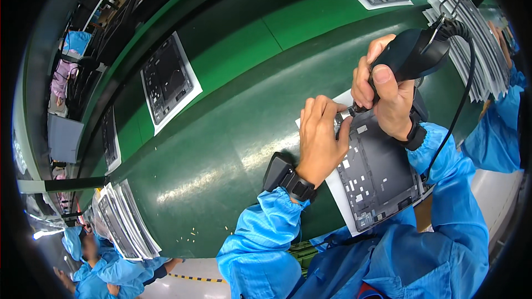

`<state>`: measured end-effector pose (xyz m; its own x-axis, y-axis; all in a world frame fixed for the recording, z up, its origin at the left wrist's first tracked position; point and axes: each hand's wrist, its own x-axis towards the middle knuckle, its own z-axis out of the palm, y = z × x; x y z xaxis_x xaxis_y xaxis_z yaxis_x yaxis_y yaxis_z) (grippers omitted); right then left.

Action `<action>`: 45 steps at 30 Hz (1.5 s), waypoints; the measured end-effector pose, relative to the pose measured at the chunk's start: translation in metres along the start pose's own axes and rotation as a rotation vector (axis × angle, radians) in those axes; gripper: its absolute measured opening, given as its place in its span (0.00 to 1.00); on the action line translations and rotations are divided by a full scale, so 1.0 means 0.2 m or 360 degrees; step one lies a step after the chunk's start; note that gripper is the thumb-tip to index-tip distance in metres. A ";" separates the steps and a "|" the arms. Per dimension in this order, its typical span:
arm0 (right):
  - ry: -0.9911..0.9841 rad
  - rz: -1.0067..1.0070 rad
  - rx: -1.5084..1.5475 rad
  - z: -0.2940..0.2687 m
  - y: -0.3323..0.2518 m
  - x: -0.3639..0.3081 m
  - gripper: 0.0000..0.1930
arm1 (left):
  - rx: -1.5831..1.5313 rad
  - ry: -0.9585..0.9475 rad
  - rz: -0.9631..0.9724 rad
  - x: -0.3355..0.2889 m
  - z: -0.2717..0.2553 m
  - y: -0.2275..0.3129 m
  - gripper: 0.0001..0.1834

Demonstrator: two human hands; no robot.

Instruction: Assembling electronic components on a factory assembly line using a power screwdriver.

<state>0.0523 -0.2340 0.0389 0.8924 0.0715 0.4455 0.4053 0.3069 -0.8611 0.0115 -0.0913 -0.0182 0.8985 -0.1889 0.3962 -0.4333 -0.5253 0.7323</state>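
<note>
My right hand (392, 95) is wrapped round a black electric screwdriver (410, 55), its thumb along the body. The tool hangs by a metal hook and points down at the upper edge of a dark tablet housing (382, 160). My left hand (320, 135) is at that same edge, thumb and fingers pinched close to the screwdriver's tip. A small metallic bit shows between them, but I cannot make out what it is. The housing lies on a white sheet (342, 205) on the green workbench (233, 171), with several small pale patches on its inside.
More housings on white sheets lie on the bright green belt (233, 61), one being a dark housing (168, 80). Stacked sheets stand at left (124, 221) and right (471, 44). A black cable (471, 88) hangs beside my right arm. Co-workers in blue sit at both sides.
</note>
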 end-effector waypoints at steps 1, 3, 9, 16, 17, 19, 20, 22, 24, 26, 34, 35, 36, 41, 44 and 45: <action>0.0005 0.0005 0.0001 0.00 0.00 0.00 0.20 | -0.0007 0.0002 0.0005 0.00 0.00 0.00 0.11; -0.0005 -0.0001 -0.0004 -0.01 0.00 0.00 0.19 | -0.0013 0.0004 0.0009 0.00 0.00 0.00 0.11; -0.0024 -0.0010 -0.0009 0.00 0.01 0.00 0.19 | -0.0016 0.0003 0.0010 0.00 -0.01 0.00 0.11; -0.0007 -0.0011 -0.0041 0.02 0.01 0.00 0.18 | -0.0007 0.0002 0.0003 0.00 -0.01 0.00 0.11; -0.0007 -0.0011 -0.0041 0.02 0.01 -0.01 0.18 | -0.0008 -0.0004 -0.0002 0.00 -0.01 0.00 0.11; -0.0026 -0.0005 -0.0008 0.01 0.01 -0.02 0.18 | -0.0010 -0.0010 -0.0003 0.00 -0.01 0.00 0.11; -0.0027 -0.0004 -0.0007 0.02 0.01 -0.02 0.18 | -0.0012 -0.0018 -0.0004 0.00 -0.01 0.00 0.11; -0.0044 -0.0070 -0.0019 0.04 0.01 -0.03 0.18 | -0.0013 -0.0016 0.0008 0.00 -0.01 0.00 0.11; -0.0024 -0.0006 -0.0001 0.04 0.01 -0.03 0.17 | -0.0012 -0.0014 0.0016 0.00 -0.02 -0.01 0.11; -0.0006 0.0059 0.0018 0.04 0.01 -0.03 0.17 | -0.0022 -0.0024 0.0012 0.00 -0.02 -0.01 0.11; 0.0008 0.0033 -0.0014 0.06 0.01 -0.02 0.16 | -0.0016 -0.0012 0.0009 0.00 -0.03 0.00 0.11; 0.0006 0.0029 -0.0015 0.06 0.01 -0.02 0.16 | -0.0014 -0.0017 0.0011 0.01 -0.03 0.00 0.11; 0.0006 0.0028 -0.0019 0.06 0.01 -0.02 0.17 | -0.0019 -0.0020 0.0017 0.01 -0.03 0.00 0.11; 0.0111 -0.0010 -0.0015 0.07 0.03 -0.03 0.18 | -0.0008 0.0016 0.0087 0.02 -0.03 0.01 0.13; 0.0112 0.0037 -0.0054 0.06 0.02 -0.03 0.19 | 0.0042 -0.0010 0.0086 0.02 -0.03 0.02 0.12; 0.0136 0.0018 -0.0082 0.02 -0.02 -0.01 0.19 | 0.0041 -0.0033 0.0083 0.02 -0.02 0.01 0.11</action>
<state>0.0486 -0.2322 0.0416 0.9099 -0.0074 0.4147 0.4025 0.2571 -0.8785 0.0142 -0.0896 -0.0117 0.8761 -0.2336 0.4217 -0.4779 -0.5357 0.6962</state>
